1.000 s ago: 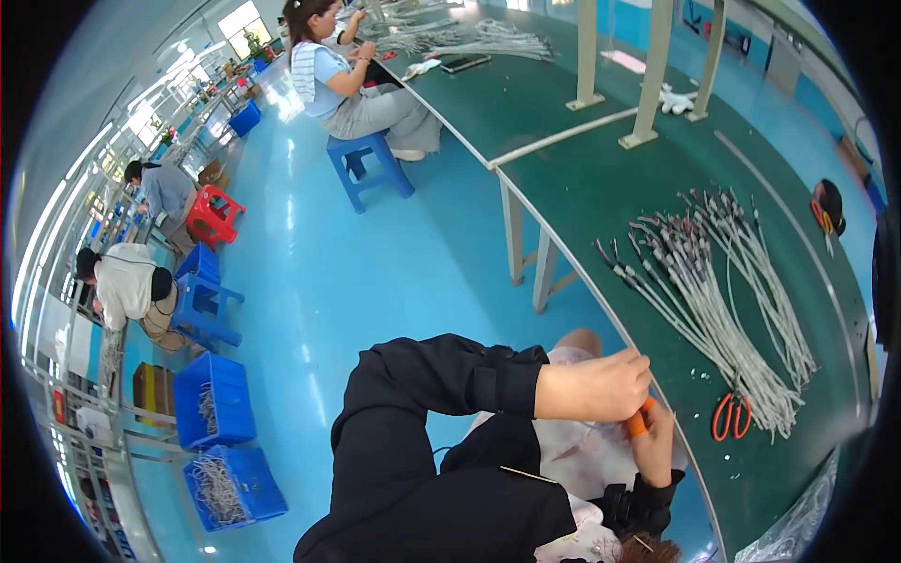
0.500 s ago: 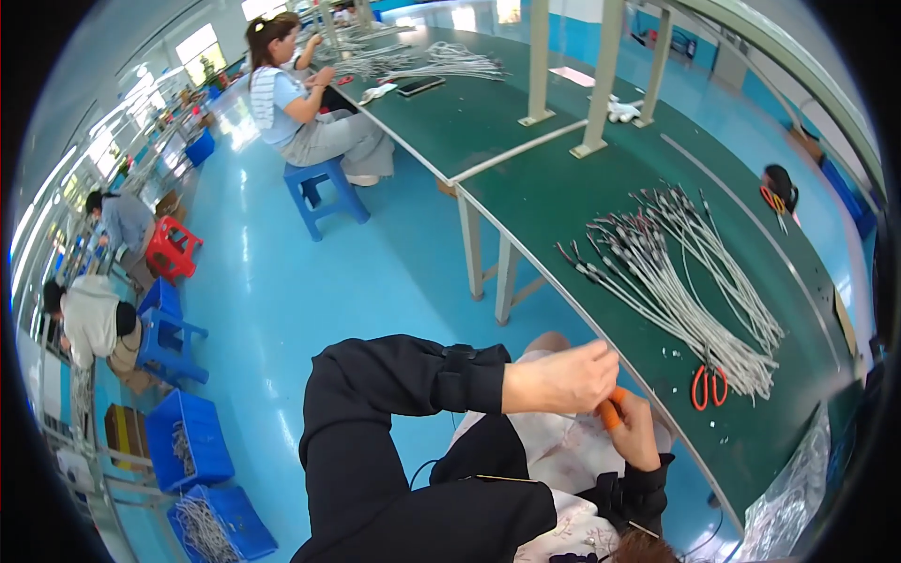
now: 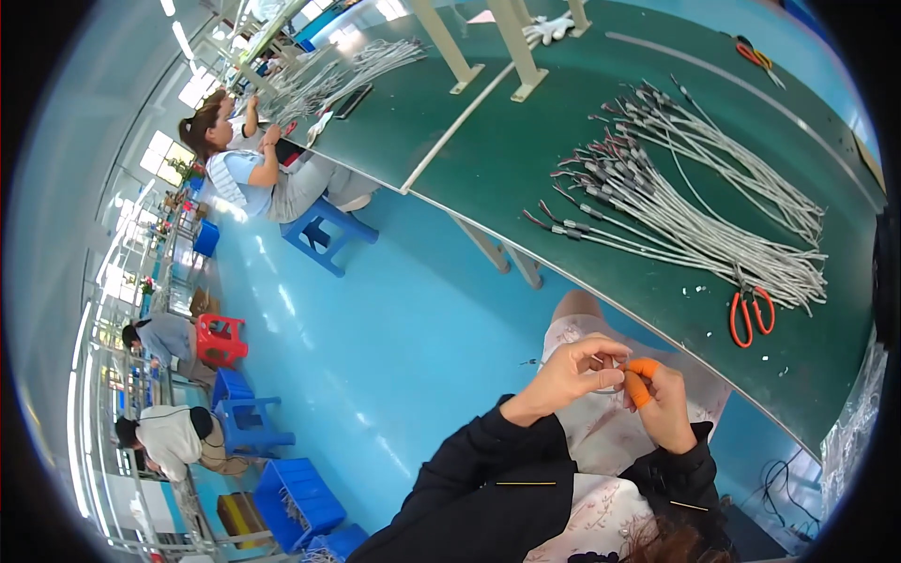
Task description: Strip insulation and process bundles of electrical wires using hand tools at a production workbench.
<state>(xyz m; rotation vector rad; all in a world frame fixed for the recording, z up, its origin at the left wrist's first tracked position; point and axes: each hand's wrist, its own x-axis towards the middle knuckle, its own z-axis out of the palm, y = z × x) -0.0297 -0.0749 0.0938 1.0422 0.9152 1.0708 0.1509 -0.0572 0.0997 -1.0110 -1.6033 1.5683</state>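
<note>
My left hand (image 3: 571,377) and my right hand (image 3: 661,403) meet above my lap, near the table's edge. Orange covers (image 3: 640,379) wrap the thumb and a finger of the right hand. Both hands pinch a thin pale-grey cable (image 3: 608,390), mostly hidden by the fingers. A small dark wire end (image 3: 528,361) pokes out left of my left hand. On the green table (image 3: 648,291) lies a bundle of grey cables (image 3: 694,230) with stripped, dark-tipped ends. Red-handled scissors (image 3: 752,314) rest against its near end.
Orange-handled scissors (image 3: 754,54) and white gloves (image 3: 548,30) lie farther back. Metal posts (image 3: 514,52) stand on the table. A co-worker (image 3: 249,169) sits on a blue stool (image 3: 328,235) at the far left. Blue bins (image 3: 298,502) stand on the floor at left.
The view has turned, so the table and cables sit higher in the picture. My left fingers have opened out from a tighter curl, and my left forearm points up from below.
</note>
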